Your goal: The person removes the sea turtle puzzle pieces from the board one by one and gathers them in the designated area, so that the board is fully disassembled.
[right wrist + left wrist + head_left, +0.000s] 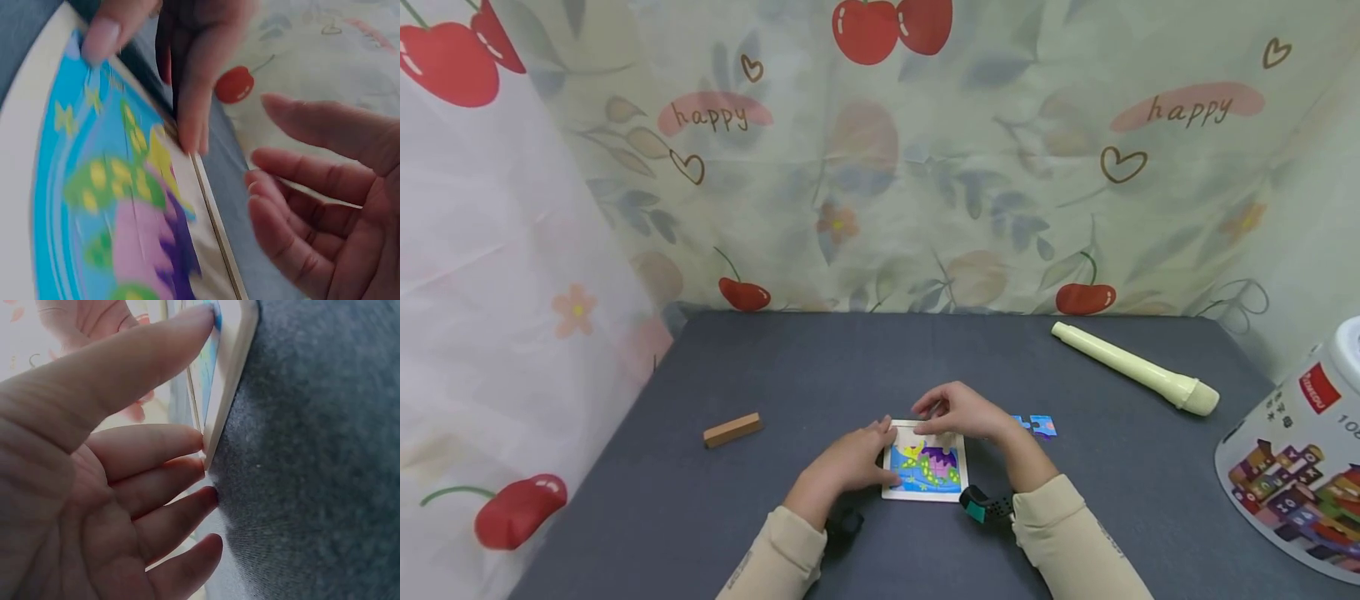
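A small wooden tray puzzle [925,483] with a colourful picture lies on the dark table; bare wood shows along its far side. My left hand [848,461] rests at its left side, the thumb pressing the near left corner and fingertips touching the edge farther up. In the left wrist view, the fingers of the left hand [119,481] are nearly straight beside the pale frame [231,375]. Over the far edge hovers my right hand [964,411], fingers loosely bent. Nothing shows between the thumb and fingers of the right hand [337,194] in the right wrist view.
Blue puzzle pieces [1042,426] lie right of the right wrist, partly hidden by it. A wooden block [732,430] is on the left. A pale yellow microphone-shaped stick [1135,367] lies at the back right, and a large white tub [1292,467] stands at the right edge.
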Available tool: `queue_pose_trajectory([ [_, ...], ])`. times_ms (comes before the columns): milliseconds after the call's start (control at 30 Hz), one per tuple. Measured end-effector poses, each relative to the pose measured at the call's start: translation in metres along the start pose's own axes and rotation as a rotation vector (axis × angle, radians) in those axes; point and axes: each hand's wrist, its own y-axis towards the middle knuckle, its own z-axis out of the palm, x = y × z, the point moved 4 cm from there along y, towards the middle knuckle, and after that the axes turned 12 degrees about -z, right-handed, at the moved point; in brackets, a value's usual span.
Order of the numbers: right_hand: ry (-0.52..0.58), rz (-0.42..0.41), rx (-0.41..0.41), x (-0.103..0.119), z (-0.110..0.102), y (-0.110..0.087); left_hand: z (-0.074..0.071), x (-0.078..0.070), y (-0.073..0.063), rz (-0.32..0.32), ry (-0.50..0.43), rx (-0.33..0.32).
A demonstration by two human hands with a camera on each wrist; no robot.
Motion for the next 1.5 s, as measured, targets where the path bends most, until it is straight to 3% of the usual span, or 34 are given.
queue_pose_trajectory([
  [267, 0.053, 0.013, 0.093, 0.003, 0.023, 0.008, 0.002, 0.002, 0.000, 0.016, -0.008, 0.006],
  [500, 0.046, 0.007, 0.102, 0.003, 0.034, 0.008, 0.000, 0.003, 0.000, 0.013, -0.029, -0.003],
  [1167, -0.020, 0.060, 0.025, 0.002, 0.038, 0.010, 0.001, 0.003, 0.002, 0.013, -0.016, -0.025],
  [1500, 0.007, 0.037, 0.078, 0.004, 0.036, 0.007, 0.000, 0.002, 0.001, 0.005, -0.017, -0.019],
])
